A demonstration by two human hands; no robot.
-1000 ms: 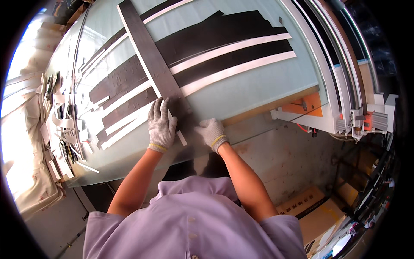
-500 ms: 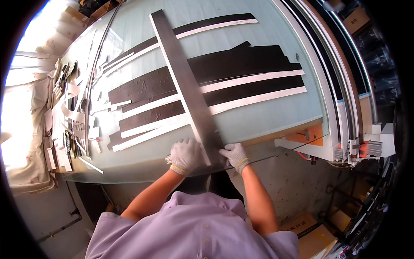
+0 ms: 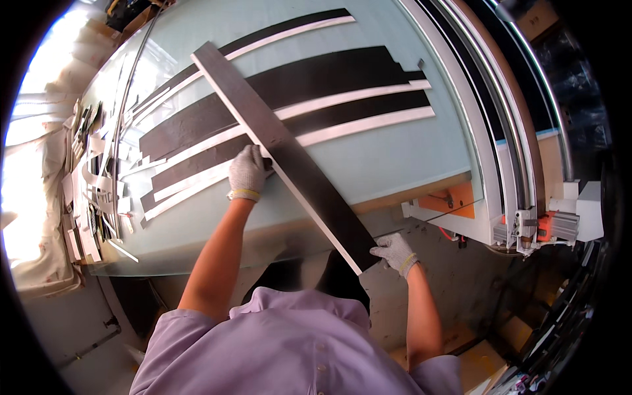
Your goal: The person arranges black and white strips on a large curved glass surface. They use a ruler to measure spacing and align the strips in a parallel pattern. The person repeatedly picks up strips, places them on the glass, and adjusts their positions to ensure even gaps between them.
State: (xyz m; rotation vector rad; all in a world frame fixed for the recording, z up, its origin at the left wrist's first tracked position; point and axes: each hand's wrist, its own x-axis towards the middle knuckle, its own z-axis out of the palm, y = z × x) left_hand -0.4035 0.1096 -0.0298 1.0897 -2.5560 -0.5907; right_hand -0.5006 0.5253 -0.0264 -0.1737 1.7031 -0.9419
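A long dark strip (image 3: 299, 166) with a pale edge lies slantwise across other strips, its near end jutting past the table's front edge. My gloved right hand (image 3: 395, 254) pinches that near end at its right corner. Farther up, my gloved left hand (image 3: 246, 172) is closed against the pale left edge, around the strip's middle. A small dark patch shows beside its fingers; what it is, I cannot make out. Beneath lie black strips with white borders (image 3: 368, 124) and a wide black sheet (image 3: 316, 74), on a pale glass-like tabletop (image 3: 395, 164).
Offcuts and tools (image 3: 99, 191) crowd the table's left side, next to a long thin rod (image 3: 122, 125). On the right run metal rails (image 3: 523, 131), with a clamp-like fitting (image 3: 526, 227) at their near end. A cardboard box (image 3: 480, 362) sits low at the right.
The long strip has turned and come nearer, its near end swinging right past the table edge. My left hand has moved up along it; my right hand has moved right and nearer.
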